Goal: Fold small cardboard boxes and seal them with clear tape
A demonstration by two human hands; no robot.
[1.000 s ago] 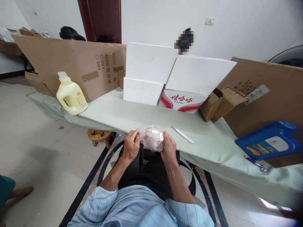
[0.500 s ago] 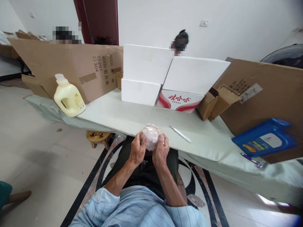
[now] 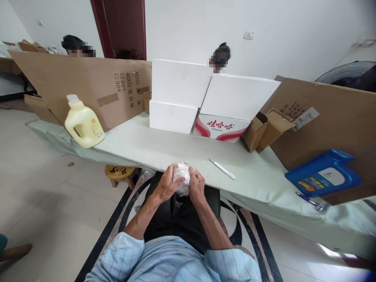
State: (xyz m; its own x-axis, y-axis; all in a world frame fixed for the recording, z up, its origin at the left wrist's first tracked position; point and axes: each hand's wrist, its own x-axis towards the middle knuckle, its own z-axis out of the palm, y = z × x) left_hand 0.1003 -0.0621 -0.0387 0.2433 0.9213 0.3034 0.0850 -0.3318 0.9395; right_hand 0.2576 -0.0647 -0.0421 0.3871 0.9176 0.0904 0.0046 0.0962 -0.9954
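Left hand (image 3: 167, 184) closed in on bundle (image 3: 182, 173) since a second ago; right hand (image 3: 196, 184) too, both clamped on it. It's at table (image 3: 138, 135) edge, 6 o'clock; white tool (image 3: 222, 169) at 2–3 o'clock. Uneven squeeze could shoot it out.

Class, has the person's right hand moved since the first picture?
Yes: the right hand has moved left, farther from the white tool, which lies still.

Head-worn view; forward and down over table (image 3: 141, 145)

"40X50", "201", "304" on carton (image 3: 88, 80)
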